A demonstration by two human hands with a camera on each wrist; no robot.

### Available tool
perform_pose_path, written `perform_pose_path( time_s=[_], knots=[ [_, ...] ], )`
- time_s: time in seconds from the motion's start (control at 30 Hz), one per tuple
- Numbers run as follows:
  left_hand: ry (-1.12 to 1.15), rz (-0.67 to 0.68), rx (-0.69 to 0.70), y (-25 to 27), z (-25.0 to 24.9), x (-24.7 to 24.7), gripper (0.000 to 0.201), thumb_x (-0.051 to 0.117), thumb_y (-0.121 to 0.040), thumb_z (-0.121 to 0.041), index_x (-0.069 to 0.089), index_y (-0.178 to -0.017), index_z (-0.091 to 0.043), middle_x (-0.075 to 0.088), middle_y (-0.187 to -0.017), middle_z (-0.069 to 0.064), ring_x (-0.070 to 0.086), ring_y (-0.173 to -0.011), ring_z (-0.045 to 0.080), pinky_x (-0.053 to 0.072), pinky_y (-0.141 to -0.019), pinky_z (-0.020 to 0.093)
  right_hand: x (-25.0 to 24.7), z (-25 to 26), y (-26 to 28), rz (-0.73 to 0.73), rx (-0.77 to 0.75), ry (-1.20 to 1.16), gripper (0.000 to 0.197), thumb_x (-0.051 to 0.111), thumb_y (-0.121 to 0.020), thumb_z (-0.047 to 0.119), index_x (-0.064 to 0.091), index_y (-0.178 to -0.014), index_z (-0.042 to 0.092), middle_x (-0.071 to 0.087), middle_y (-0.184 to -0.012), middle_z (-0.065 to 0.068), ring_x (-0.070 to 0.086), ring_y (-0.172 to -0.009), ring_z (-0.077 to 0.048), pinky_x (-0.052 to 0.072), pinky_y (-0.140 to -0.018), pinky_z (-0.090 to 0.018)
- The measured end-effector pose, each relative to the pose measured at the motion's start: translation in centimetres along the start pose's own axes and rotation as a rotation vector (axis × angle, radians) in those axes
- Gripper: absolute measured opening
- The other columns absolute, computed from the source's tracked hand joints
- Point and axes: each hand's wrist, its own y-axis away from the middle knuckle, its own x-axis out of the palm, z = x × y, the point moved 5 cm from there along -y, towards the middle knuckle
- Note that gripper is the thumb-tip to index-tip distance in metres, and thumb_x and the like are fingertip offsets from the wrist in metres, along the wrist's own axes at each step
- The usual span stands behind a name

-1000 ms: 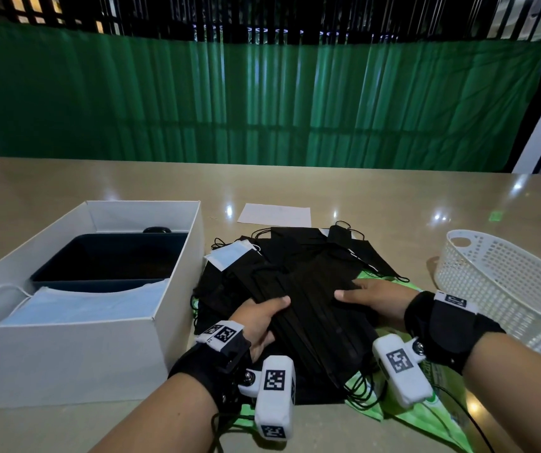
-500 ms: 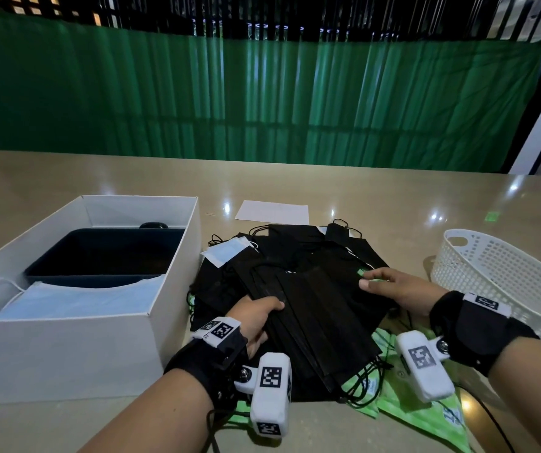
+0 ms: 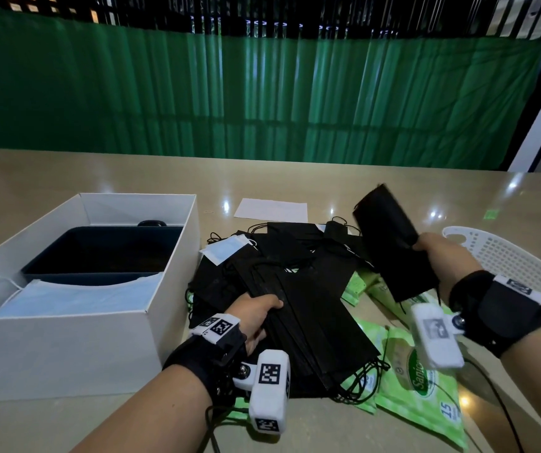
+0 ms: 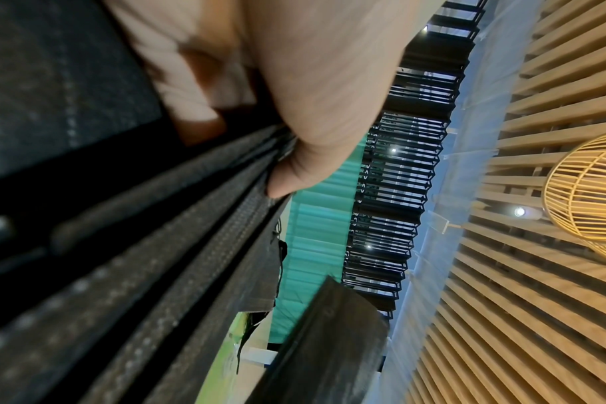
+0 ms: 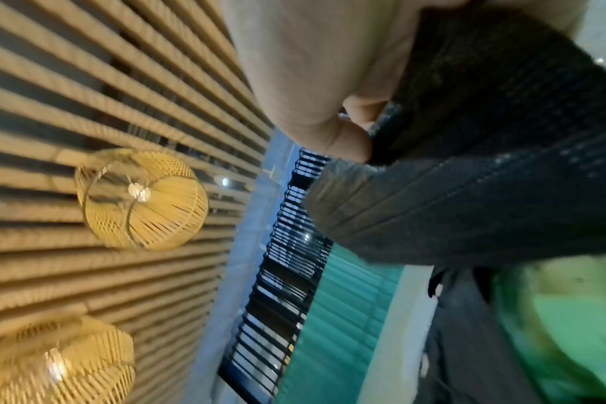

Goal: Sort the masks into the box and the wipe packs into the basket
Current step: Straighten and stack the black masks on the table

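Observation:
A heap of black masks (image 3: 298, 273) lies in the middle of the table, covering green wipe packs (image 3: 419, 384) that stick out at the right and front. My left hand (image 3: 256, 313) grips a stack of black masks (image 3: 314, 325) at the near side of the heap, thumb on top (image 4: 305, 153). My right hand (image 3: 439, 253) holds a bundle of black masks (image 3: 390, 240) lifted off the heap and tilted up, pinched between thumb and fingers (image 5: 350, 136). The white box (image 3: 171, 256) stands at the left, the white basket (image 3: 517, 256) at the right.
Inside the box sit a dark blue tray (image 3: 105, 250) and light blue masks (image 3: 76, 297). One light blue mask (image 3: 226, 250) lies at the heap's left edge. A white sheet of paper (image 3: 270, 209) lies behind the heap. A green curtain hangs past the table's far edge.
My right hand slid to the right side of the heap, took a bundle of black masks and lifted it, uncovering more green wipe packs. My left hand kept its hold.

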Motion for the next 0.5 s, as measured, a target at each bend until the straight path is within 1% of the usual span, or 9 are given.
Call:
perform_pose_path(
  time_s=[0.03, 0.07, 0.13, 0.23, 0.3, 0.33, 0.4, 0.47, 0.5],
  knots=[
    [0.002, 0.0, -0.001, 0.0, 0.0, 0.0, 0.017, 0.05, -0.087, 0.007, 0.059, -0.09, -0.008, 0.066, -0.087, 0.014, 0.064, -0.081, 0.027, 0.051, -0.091, 0.043, -0.3, 0.1, 0.0, -0.001, 0.046, -0.109, 0.015, 0.044, -0.085, 0.012, 0.053, -0.072, 0.009, 0.058, -0.058, -0.007, 0.054, -0.054, -0.021, 0.045, -0.05, -0.021],
    [0.003, 0.001, -0.003, 0.0, 0.0, 0.0, 0.017, 0.05, -0.087, 0.007, 0.059, -0.091, -0.008, 0.066, -0.087, 0.014, 0.064, -0.082, 0.027, 0.051, -0.091, 0.042, -0.4, 0.2, 0.1, 0.021, 0.082, -0.19, 0.017, 0.041, -0.086, 0.01, 0.056, -0.079, 0.007, 0.061, -0.059, -0.006, 0.058, -0.053, -0.02, 0.047, -0.05, -0.021],
    [0.005, 0.002, -0.002, 0.0, 0.0, 0.1, 0.018, 0.05, -0.087, 0.007, 0.06, -0.092, -0.007, 0.066, -0.087, 0.014, 0.064, -0.082, 0.026, 0.051, -0.091, 0.042, 0.3, 0.5, 0.7, 0.136, 0.127, -0.268, 0.023, 0.036, -0.086, 0.012, 0.058, -0.089, 0.006, 0.064, -0.069, -0.008, 0.063, -0.057, -0.02, 0.051, -0.055, -0.025],
    [0.01, -0.002, 0.003, 0.0, 0.0, 0.1, 0.017, 0.05, -0.087, 0.007, 0.06, -0.091, -0.007, 0.067, -0.087, 0.014, 0.064, -0.082, 0.027, 0.05, -0.094, 0.044, 1.9, -0.1, 1.3, 0.257, 0.201, -0.244, 0.026, 0.035, -0.084, 0.015, 0.057, -0.091, 0.003, 0.063, -0.064, -0.011, 0.062, -0.048, -0.021, 0.05, -0.044, -0.021],
    [0.015, 0.0, 0.003, 0.0, 0.0, 0.1, 0.018, 0.05, -0.088, 0.007, 0.06, -0.09, -0.007, 0.067, -0.087, 0.012, 0.064, -0.081, 0.025, 0.051, -0.09, 0.042, 3.6, -0.8, 2.4, 0.343, 0.242, -0.162, 0.026, 0.034, -0.086, 0.013, 0.056, -0.091, 0.0, 0.061, -0.057, -0.012, 0.059, -0.041, -0.02, 0.046, -0.038, -0.019],
    [0.017, 0.0, 0.0, 0.1, 0.0, 0.1, 0.017, 0.05, -0.088, 0.007, 0.06, -0.09, -0.007, 0.067, -0.086, 0.012, 0.064, -0.08, 0.024, 0.052, -0.087, 0.04, 4.4, -1.5, 3.0, 0.383, 0.264, -0.111, 0.027, 0.034, -0.087, 0.012, 0.057, -0.091, -0.001, 0.062, -0.056, -0.012, 0.059, -0.041, -0.02, 0.047, -0.04, -0.019],
    [0.014, -0.01, -0.001, 0.1, 0.1, 0.0, 0.016, 0.051, -0.088, 0.006, 0.06, -0.092, -0.007, 0.067, -0.085, 0.011, 0.065, -0.078, 0.023, 0.053, -0.083, 0.038, 5.9, -3.3, 3.7, 0.428, 0.296, 0.068, 0.02, 0.045, -0.088, 0.014, 0.061, -0.09, 0.001, 0.065, -0.068, -0.013, 0.063, -0.054, -0.024, 0.05, -0.054, -0.026],
    [0.01, -0.015, 0.003, 0.0, 0.1, 0.0, 0.016, 0.053, -0.087, 0.005, 0.06, -0.097, -0.006, 0.066, -0.086, 0.012, 0.065, -0.079, 0.025, 0.052, -0.087, 0.041, 6.5, -4.7, 3.8, 0.455, 0.24, 0.324, 0.014, 0.057, -0.089, 0.018, 0.061, -0.079, 0.01, 0.065, -0.078, -0.01, 0.063, -0.071, -0.025, 0.049, -0.069, -0.032],
    [0.011, -0.01, 0.001, 0.0, 0.0, 0.0, 0.017, 0.054, -0.087, 0.005, 0.06, -0.1, -0.006, 0.066, -0.088, 0.013, 0.065, -0.08, 0.026, 0.051, -0.088, 0.042, 6.7, -5.1, 3.6, 0.481, 0.181, 0.472, 0.017, 0.059, -0.089, 0.022, 0.059, -0.074, 0.014, 0.062, -0.079, -0.006, 0.06, -0.078, -0.025, 0.047, -0.077, -0.033]
  ],
)
